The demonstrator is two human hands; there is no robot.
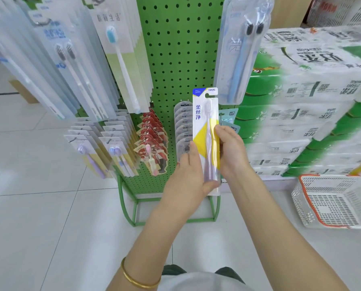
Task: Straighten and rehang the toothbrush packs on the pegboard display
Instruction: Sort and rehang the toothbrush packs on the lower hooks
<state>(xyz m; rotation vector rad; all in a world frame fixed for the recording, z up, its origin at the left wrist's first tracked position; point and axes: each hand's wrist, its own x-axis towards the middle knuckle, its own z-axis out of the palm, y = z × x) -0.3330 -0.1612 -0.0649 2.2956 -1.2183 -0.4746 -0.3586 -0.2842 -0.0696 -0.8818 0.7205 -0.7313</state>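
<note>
A white and yellow toothbrush pack (206, 122) with a pale purple brush stands upright in front of the green pegboard (181, 59). My left hand (188, 175) grips its lower left edge, thumb across the bottom of the blister. My right hand (231, 150) holds its right edge, fingers curled behind the card. The pack's hang hole at the top is free of any hook. Rows of other packs hang on pegs: clear ones (66, 59) upper left, a blue twin pack (238, 55) upper right, red ones (152, 133) and grey ones (182, 122) lower down.
Stacked white and green cartons (301, 101) rise to the right of the stand. A white plastic basket with an orange rim (332, 202) lies on the tiled floor at the right. The stand's green frame (131, 206) sits just ahead of my arms.
</note>
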